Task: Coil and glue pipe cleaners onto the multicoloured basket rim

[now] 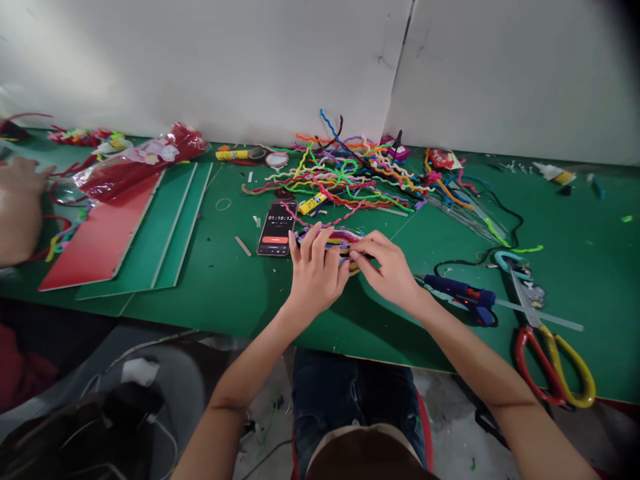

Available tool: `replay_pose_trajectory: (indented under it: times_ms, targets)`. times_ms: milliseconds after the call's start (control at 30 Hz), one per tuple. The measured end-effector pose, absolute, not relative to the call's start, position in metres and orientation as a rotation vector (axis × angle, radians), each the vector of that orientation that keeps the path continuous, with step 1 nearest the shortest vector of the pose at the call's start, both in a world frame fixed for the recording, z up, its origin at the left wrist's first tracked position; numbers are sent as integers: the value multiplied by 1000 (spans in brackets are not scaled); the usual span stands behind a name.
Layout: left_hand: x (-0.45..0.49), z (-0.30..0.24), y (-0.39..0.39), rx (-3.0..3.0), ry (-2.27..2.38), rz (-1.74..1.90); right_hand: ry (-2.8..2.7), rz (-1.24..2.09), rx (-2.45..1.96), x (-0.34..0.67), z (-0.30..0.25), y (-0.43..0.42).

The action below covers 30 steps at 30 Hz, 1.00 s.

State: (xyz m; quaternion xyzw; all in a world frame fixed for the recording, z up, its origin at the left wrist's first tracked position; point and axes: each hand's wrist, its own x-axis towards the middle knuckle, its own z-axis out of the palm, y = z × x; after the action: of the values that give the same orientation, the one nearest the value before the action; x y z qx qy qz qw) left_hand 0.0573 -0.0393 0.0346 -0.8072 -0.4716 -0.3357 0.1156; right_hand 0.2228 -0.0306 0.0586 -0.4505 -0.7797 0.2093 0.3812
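Near the table's front edge, both hands are on a bundle of colourful pipe cleaners (345, 236). The fingers of my left hand (317, 270) curl over its left part and cover much of it. My right hand (387, 270) pinches the right end between thumb and forefinger. Exactly which strands the fingertips grip is hidden. A phone (277, 230) with a running timer lies just left of my left hand. Behind the bundle spreads a heap of loose wavy pipe cleaners (345, 173), with a yellow glue stick (313, 203) in front of it.
To the right lie a blue glue gun (460, 291), its black cable (517, 220) and large scissors (537, 327) with red and yellow handles. Red and green boards (107, 237) and a wrapped red bouquet (145, 163) lie left. Another person's hand (20, 207) rests at the far left.
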Motion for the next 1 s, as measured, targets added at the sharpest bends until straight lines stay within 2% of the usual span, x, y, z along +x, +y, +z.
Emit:
replay_pose_trajectory:
  times_ms: [167, 467, 700, 900, 1000]
  targets:
    - [55, 37, -40, -2425, -1358, -1014, -1903, 487, -1228, 225, 58, -30]
    - [48, 40, -37, -2523, -1376, -1056, -2137, 696, -1190, 230, 67, -15]
    - [45, 38, -39, -2549, -1377, -1212, -2314, 729, -1257, 236, 78, -8]
    - [41, 51, -38, -2646, -1369, -1441, -2202, 1072, -933, 237, 81, -11]
    - [41, 62, -38, -2732, -1448, -1501, -2135, 1123, -915, 236, 92, -18]
